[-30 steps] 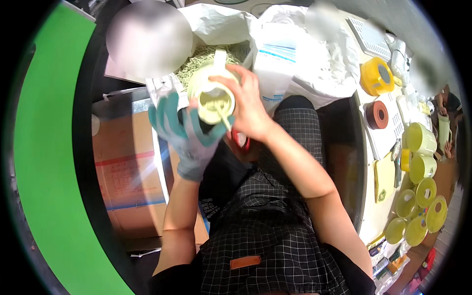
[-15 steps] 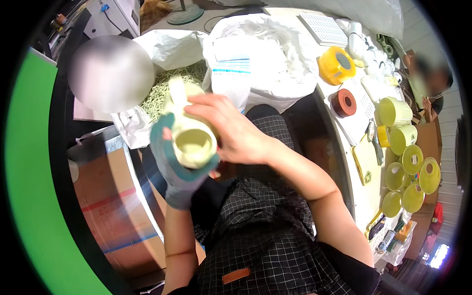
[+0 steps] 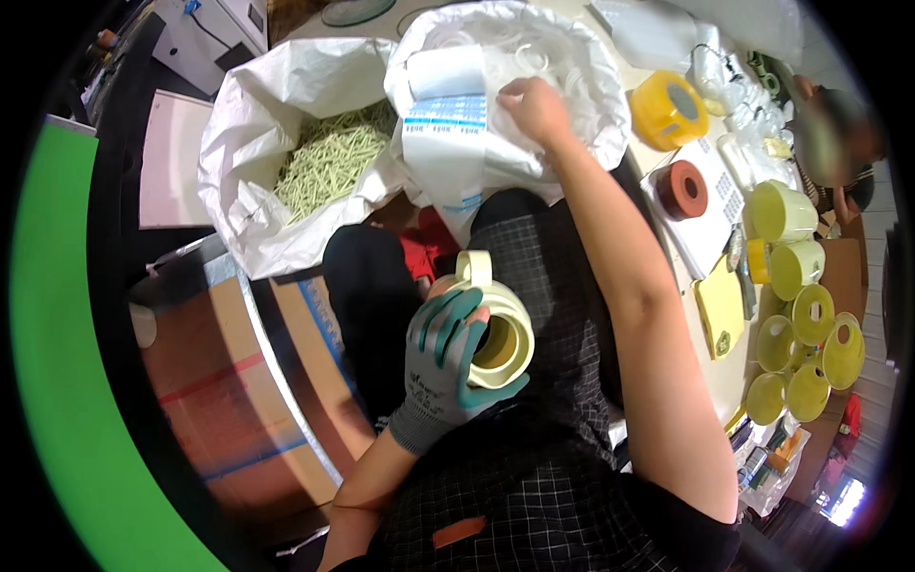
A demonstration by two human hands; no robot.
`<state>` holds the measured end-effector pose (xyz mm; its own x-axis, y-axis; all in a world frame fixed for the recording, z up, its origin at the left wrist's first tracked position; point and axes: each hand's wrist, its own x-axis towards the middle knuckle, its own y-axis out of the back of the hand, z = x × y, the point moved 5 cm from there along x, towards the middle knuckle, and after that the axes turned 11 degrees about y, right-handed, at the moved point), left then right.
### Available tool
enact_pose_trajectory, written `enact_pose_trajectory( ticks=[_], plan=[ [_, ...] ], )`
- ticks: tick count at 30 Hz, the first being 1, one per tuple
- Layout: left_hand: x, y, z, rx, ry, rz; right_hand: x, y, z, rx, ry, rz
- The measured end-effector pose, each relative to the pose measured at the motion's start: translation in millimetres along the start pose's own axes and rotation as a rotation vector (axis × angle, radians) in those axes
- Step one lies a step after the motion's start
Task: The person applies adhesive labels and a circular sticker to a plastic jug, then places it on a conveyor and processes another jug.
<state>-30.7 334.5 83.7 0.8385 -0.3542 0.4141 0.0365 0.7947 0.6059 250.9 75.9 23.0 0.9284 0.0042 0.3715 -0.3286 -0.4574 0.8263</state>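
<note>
My left hand (image 3: 440, 357), in a grey and green work glove, is closed around a pale cream-green plastic jug (image 3: 524, 329) above my lap. Its round mouth faces up and a looped handle juts from its far side. Bare, my right hand (image 3: 537, 112) reaches into a white sack (image 3: 610, 105) of clear plastic rings (image 3: 548, 67), with its fingers curled together. Whatever is between those fingertips is too small to make out. A printed white and blue sheet (image 3: 445, 114) lies beside that hand, over the sack's near rim.
Another white sack (image 3: 238, 143) at left holds thin pale green pieces (image 3: 338, 157). On the right-hand table are a yellow tape roll (image 3: 670, 110), a brown roll (image 3: 681, 189) and several yellow-green cups (image 3: 783, 212). Cardboard boxes (image 3: 229, 381) stand at lower left. Another person (image 3: 839, 143) sits at far right.
My left hand has brought the jug down and right, from over the green pieces to my lap. My right hand has left the jug and moved up and right into the sack of rings.
</note>
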Motion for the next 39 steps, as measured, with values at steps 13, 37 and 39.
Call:
enact_pose_trajectory(
  ticks=[13, 37, 39],
  plan=[
    [-0.1, 2.3, -15.1, 0.225, -0.005, 0.080, -171.0, 115.3, -153.9, 0.518, 0.685, -0.225],
    [22.2, 25.5, 9.1, 0.529, -0.073, -0.144, -221.7, 100.6, -176.3, 0.259, 0.845, -0.211],
    [19.7, 26.3, 9.6, 0.561, -0.019, -0.165, -222.8, 102.8, -179.2, 0.236, 0.858, -0.182]
  ],
)
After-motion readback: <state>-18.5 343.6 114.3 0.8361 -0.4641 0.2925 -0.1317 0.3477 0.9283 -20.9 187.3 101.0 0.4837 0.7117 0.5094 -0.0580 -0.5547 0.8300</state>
